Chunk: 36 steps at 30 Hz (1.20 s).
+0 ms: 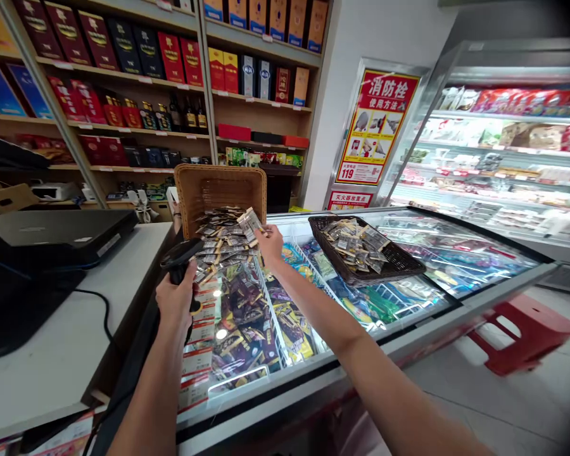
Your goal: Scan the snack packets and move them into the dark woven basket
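Note:
My left hand [175, 301] grips a black barcode scanner [180, 258] by its handle, its head aimed toward the wicker basket. My right hand [269, 244] reaches forward and pinches a small silvery snack packet [249, 221] just above the pile of packets [221, 244] in the tilted tan wicker basket [218, 183]. That basket leans on the glass lid of the chest freezer [408, 316]. To the right, a dark woven tray [399, 263] with several more small packets [356, 244] lies on the freezer lid.
A white counter [90, 316] at left carries a black register unit [42, 237] and cable. Shelves of boxed goods [161, 57] fill the back wall. An open refrigerated display [498, 164] stands at right, a red plastic stool [527, 332] on the floor beside the freezer.

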Motion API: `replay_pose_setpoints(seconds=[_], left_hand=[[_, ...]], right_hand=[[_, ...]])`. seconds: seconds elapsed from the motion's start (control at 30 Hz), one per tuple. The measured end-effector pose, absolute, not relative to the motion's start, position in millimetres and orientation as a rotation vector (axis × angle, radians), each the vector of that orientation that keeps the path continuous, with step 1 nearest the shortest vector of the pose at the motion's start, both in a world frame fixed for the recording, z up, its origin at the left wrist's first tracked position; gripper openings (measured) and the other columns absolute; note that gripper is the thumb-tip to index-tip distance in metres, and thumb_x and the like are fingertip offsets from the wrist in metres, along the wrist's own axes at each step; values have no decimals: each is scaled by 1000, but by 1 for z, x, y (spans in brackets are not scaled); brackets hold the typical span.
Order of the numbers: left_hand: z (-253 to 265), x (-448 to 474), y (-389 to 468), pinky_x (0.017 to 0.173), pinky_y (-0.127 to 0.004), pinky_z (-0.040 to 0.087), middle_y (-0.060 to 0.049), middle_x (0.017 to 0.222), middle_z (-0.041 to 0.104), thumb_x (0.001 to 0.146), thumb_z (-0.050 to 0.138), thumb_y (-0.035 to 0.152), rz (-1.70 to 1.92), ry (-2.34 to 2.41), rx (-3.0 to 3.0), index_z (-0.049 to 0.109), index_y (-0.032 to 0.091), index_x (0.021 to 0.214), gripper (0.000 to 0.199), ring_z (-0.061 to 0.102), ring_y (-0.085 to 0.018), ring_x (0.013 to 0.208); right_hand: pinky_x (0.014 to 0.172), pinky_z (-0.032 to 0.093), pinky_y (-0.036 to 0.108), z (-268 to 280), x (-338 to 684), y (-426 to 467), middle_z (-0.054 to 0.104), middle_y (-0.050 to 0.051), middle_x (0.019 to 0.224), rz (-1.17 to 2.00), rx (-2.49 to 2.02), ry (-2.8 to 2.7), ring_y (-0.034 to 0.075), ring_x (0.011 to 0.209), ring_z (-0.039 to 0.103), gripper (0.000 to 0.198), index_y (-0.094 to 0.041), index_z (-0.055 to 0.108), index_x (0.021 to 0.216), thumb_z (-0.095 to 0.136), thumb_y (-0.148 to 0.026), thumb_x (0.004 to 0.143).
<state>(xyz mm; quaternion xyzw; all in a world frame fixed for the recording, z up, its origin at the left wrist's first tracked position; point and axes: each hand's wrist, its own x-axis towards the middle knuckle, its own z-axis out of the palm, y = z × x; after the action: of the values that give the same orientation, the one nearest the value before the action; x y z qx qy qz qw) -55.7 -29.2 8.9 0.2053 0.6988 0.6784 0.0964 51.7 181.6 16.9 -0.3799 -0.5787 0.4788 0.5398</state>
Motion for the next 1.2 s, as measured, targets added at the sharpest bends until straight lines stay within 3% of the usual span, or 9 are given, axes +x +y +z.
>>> replay_pose_setpoints(seconds=[0.13, 0.27, 0.33, 0.6, 0.77, 1.0, 1.2], left_hand=[[15, -42, -26, 47, -24, 41, 4, 65, 62, 60, 89, 62, 2052, 1960, 617, 64, 21, 81, 53, 53, -12, 52], [13, -33, -23, 45, -23, 38, 4, 57, 59, 58, 92, 62, 1812, 1915, 867, 64, 21, 77, 53, 50, -12, 49], [12, -30, -23, 45, -24, 37, 3, 53, 58, 59, 92, 64, 1646, 1896, 1010, 62, 21, 73, 54, 49, -12, 47], [18, -14, -26, 45, -24, 33, 3, 51, 56, 66, 89, 64, 1406, 1914, 1151, 62, 21, 73, 51, 47, -13, 48], [18, -15, -25, 45, -23, 33, 4, 54, 56, 65, 90, 63, 1375, 1864, 1127, 63, 21, 78, 52, 47, -12, 47], [15, -12, -26, 45, -24, 30, 3, 48, 54, 67, 86, 68, 1208, 1910, 1256, 60, 22, 68, 52, 43, -12, 45], [13, -8, -25, 46, -25, 29, 2, 47, 54, 68, 84, 69, 1222, 1943, 1303, 60, 23, 66, 52, 43, -13, 46]], right_hand=[[59, 43, 24, -1, 125, 185, 59, -4, 71, 1262, -855, -1159, 13, 65, 51, 24, -20, 64, 89, 73, -42, 84], [49, 34, 27, -18, 162, 192, 33, -9, 56, 1319, -993, -1038, 13, 53, 36, 23, -23, 62, 83, 72, -42, 90], [47, 31, 28, -22, 166, 196, 29, -9, 55, 1376, -1016, -993, 13, 51, 33, 20, -23, 64, 88, 71, -41, 93], [46, 32, 31, -26, 169, 205, 36, -7, 59, 1456, -976, -876, 14, 52, 33, 16, -24, 68, 102, 73, -36, 93], [46, 31, 30, -25, 170, 205, 34, -6, 60, 1457, -985, -907, 13, 54, 31, 14, -24, 63, 89, 70, -34, 96], [45, 30, 29, -21, 170, 202, 33, -7, 60, 1484, -976, -915, 13, 53, 30, 11, -24, 63, 95, 71, -33, 96], [45, 29, 29, -17, 169, 199, 31, -6, 60, 1461, -1023, -941, 12, 55, 29, 19, -24, 60, 84, 72, -34, 95]])
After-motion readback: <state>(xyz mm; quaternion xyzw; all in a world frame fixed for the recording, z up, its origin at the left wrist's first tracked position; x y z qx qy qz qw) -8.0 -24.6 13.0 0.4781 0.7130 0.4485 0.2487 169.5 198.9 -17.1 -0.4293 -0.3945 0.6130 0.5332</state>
